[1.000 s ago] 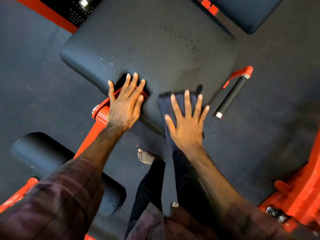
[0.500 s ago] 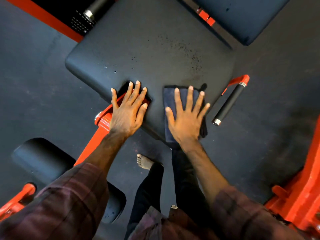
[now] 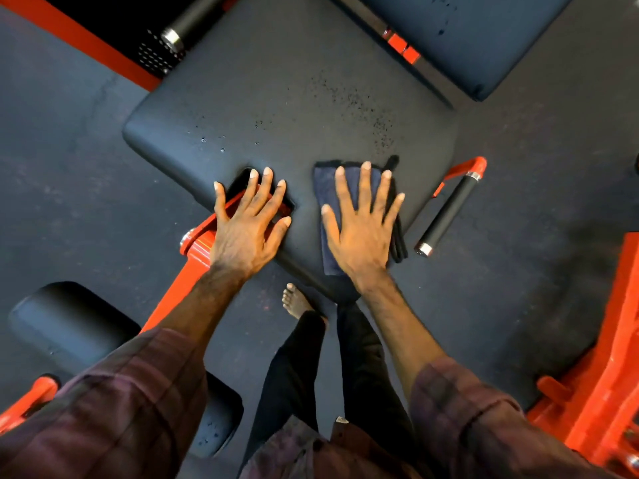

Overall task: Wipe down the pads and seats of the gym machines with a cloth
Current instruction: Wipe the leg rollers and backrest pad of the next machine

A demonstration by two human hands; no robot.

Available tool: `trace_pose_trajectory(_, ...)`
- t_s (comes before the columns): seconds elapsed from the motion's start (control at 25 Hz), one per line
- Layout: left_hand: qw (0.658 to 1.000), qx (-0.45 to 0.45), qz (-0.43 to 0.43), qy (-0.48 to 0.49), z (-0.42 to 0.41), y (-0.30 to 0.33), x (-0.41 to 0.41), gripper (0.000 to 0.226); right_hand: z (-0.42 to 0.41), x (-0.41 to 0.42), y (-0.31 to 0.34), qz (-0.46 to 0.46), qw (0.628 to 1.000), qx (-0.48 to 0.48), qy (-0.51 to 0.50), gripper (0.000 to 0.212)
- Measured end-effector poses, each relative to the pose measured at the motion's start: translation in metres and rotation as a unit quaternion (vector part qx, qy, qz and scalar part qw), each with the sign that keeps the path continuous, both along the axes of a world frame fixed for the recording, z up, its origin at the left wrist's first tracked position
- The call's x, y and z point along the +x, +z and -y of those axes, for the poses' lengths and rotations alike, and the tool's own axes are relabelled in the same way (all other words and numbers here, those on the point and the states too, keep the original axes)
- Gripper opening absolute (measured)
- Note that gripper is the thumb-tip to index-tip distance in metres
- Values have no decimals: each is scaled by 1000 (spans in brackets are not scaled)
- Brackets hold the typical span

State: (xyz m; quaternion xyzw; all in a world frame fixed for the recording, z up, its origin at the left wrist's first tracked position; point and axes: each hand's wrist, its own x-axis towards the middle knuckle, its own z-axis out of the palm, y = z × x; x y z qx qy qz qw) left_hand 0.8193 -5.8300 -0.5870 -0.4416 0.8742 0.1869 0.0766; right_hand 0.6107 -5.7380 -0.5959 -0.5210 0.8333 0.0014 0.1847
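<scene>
A wide black seat pad [image 3: 276, 98] of a red gym machine fills the upper middle, speckled with dark flecks and a few pale spots. My right hand [image 3: 361, 226] lies flat with fingers spread, pressing a folded dark blue cloth [image 3: 326, 188] onto the pad's near edge. My left hand [image 3: 247, 223] rests flat with straight fingers at the notch in the pad's front edge, over the red frame arm [image 3: 197, 250].
A black-grip handle [image 3: 446, 216] on a red bracket sticks out right of the seat. A second dark pad [image 3: 484, 36] lies top right, a black roller pad [image 3: 69, 326] bottom left, red frame parts [image 3: 601, 385] at right. My bare foot [image 3: 295, 302] stands on dark rubber floor.
My right hand has pushed the cloth a little farther up onto the seat pad. My left hand has stayed at the notch. The view has shifted slightly.
</scene>
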Motion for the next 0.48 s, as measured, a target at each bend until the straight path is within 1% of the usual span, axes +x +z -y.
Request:
trace_pose_trajectory(0.08, 1000, 2, 3, 3, 0, 1, 0, 64, -41, -13, 1, 15, 994, -29, 104, 68)
trace_pose_trajectory(0.12, 1000, 3, 2, 4, 0, 1, -1, 64, -62, -26, 1, 24, 993, -29, 111, 68)
trace_pose_trajectory(0.16, 1000, 2, 0, 4, 0, 0, 0, 64, -70, -39, -2, 23, 996, -24, 78, 68)
trace_pose_trajectory(0.2, 1000, -1, 0, 4, 0, -1, 0, 64, -66, -47, -8, 17, 1000, -14, 17, 68)
trace_pose_trajectory(0.28, 1000, -6, 2, 2, 0, -2, 0, 64, -25, -44, -18, 5, 993, -6, -120, 68)
trace_pose_trajectory(0.32, 1000, -7, 2, 2, 0, -2, 1, 64, -2, -36, -17, -4, 989, 0, -150, 69)
trace_pose_trajectory(0.36, 1000, -8, 3, 1, 0, -2, 1, 64, 12, -27, -14, -10, 989, 6, -144, 69)
trace_pose_trajectory(0.4, 1000, -7, 3, 1, -1, -2, 1, 64, 13, -19, -11, -11, 995, 3, -102, 68)
trace_pose_trajectory(0.48, 1000, -6, 1, 1, -2, -1, 0, 64, -19, -18, -8, -12, 1000, -23, 18, 67)
